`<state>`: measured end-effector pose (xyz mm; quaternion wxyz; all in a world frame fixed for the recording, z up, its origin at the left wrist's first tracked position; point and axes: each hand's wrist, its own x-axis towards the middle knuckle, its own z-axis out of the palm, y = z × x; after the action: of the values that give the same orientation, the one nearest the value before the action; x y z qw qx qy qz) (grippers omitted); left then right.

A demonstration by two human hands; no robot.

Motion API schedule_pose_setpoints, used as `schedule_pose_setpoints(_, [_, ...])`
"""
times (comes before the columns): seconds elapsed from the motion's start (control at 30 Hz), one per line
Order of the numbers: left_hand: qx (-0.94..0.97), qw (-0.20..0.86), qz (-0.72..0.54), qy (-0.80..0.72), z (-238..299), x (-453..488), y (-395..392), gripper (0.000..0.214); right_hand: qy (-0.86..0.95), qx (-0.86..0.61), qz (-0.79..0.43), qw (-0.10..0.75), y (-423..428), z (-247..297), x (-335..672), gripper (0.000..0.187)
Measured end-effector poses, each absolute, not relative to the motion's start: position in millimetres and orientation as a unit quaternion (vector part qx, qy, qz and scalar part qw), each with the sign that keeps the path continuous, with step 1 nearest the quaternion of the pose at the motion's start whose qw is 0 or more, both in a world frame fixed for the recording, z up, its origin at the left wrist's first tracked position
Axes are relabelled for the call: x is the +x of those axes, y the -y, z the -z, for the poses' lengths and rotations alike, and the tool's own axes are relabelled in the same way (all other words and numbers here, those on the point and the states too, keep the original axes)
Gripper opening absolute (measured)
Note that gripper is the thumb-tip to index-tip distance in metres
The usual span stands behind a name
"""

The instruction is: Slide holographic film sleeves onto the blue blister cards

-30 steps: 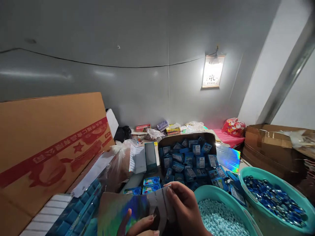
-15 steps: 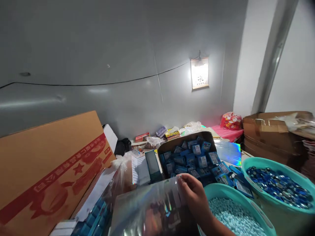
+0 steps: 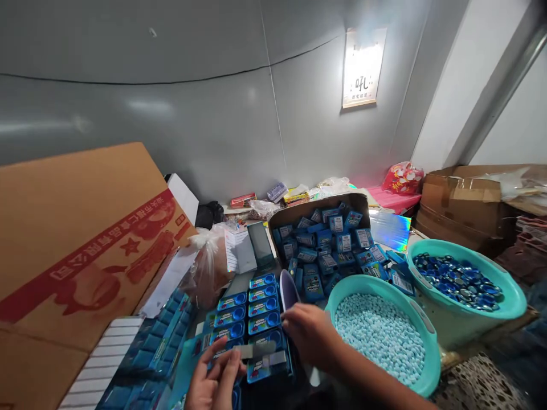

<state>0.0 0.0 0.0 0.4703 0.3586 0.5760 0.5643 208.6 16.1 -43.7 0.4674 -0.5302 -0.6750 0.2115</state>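
My left hand (image 3: 212, 382) is low at the bottom edge, its fingers pinching a grey folded strip of a shiny holographic sheet (image 3: 261, 351). My right hand (image 3: 310, 334) grips the same sheet from the right, and a curved flap of it stands up just above the fingers. Under both hands lie rows of small blue tins (image 3: 250, 307). A teal basin (image 3: 428, 364) of pale blue tablets sits directly right of my right hand.
A second teal basin (image 3: 515, 300) holds blue round caps. An open carton (image 3: 318, 204) behind is full of small blue boxes. A large cardboard box (image 3: 85, 228) fills the left, with a tied plastic bag (image 3: 209, 265) beside it. More cartons (image 3: 461, 199) stand at the right.
The view has tilted downward, and both hands with the sheet have come lower. The sheet, spread wide before, is now folded narrow between my hands, uncovering the rows of blue tins.
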Motion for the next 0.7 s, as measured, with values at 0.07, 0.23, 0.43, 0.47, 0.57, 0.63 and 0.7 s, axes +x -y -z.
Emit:
schedule_pose_setpoints(0.07, [0.334, 0.494, -0.559, -0.576, 8, -6, -7, 0.081, 0.699, -0.493, -0.245, 0.456, 1, 39, 192, 0.026])
schedule_pose_setpoints(0.23, [0.332, 0.513, -0.548, -0.572, 14, -4, -11, 0.074, 0.643, -0.456, -0.373, 0.489, 5, 44, 189, 0.039])
schedule_pose_setpoints(0.43, [0.347, 0.528, -0.553, -0.543, 3, 20, -3, 0.081, 0.478, -0.374, -0.564, 0.559, -7, 51, 183, 0.058])
schedule_pose_setpoints(0.47, [0.349, 0.528, -0.556, -0.539, 4, 21, -4, 0.08, 0.47, -0.371, -0.58, 0.552, -8, 50, 180, 0.057])
schedule_pose_setpoints(0.57, [0.347, 0.535, -0.531, -0.558, 12, 19, -12, 0.077, 0.452, -0.384, -0.594, 0.543, -10, 47, 176, 0.047])
schedule_pose_setpoints(0.63, [0.37, 0.523, -0.504, -0.58, 15, 17, -17, 0.069, 0.444, -0.403, -0.578, 0.554, -13, 44, 176, 0.046])
schedule_pose_setpoints(0.7, [0.422, 0.479, -0.49, -0.594, 13, 16, -19, 0.059, 0.454, -0.416, -0.554, 0.561, -17, 43, 178, 0.042])
